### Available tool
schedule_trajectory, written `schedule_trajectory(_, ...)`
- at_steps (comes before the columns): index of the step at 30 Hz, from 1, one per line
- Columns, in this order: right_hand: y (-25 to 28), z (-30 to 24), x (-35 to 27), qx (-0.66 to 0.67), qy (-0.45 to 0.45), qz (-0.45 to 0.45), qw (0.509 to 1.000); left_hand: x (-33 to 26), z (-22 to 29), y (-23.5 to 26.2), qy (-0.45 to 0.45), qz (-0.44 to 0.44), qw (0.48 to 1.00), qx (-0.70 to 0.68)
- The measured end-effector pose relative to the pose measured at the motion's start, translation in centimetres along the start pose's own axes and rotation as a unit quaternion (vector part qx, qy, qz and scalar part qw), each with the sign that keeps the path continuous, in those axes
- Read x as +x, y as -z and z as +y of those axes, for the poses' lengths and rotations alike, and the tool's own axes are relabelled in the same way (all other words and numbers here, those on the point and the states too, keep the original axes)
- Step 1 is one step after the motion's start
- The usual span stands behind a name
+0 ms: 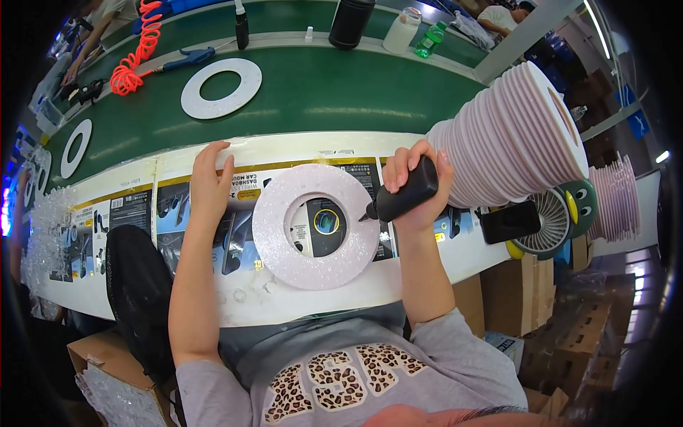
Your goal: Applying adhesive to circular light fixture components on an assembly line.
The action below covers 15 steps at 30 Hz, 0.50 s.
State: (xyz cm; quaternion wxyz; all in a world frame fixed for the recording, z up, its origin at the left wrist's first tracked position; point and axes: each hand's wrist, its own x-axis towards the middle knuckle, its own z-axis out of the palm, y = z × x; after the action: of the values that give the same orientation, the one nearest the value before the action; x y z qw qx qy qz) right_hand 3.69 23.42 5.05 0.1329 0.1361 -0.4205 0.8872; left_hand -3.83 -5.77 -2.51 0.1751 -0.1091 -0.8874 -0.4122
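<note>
My right hand is wrapped round a black squeeze bottle, tilted so that its narrow nozzle points down at a flat white ring. The nozzle tip is at the ring's right side; I cannot tell whether it touches. Speckles dot the ring's pale surface, and printed sheets on the bench show through its round hole. To the left of the ring, my left hand rests near the bench's far edge with its fingers stretched out, holding nothing.
Tall stacks of white rings stand at the right, beside a green fan and a phone. Beyond the white bench runs a green conveyor belt carrying a loose white ring. A black bag-like object sits at left.
</note>
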Motion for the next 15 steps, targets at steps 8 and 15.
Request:
schedule_trajectory(8, -0.09, 0.11, 0.02, -0.021, -0.002, 0.0, 1.0, 0.05, -0.04, 0.0, 0.0, -0.002, 1.0, 0.013)
schedule_trajectory(15, 0.05, 0.14, 0.0, -0.018, 0.003, -0.007, 1.0, 0.06, 0.32, 0.08, 0.012, -0.007, 1.0, 0.01)
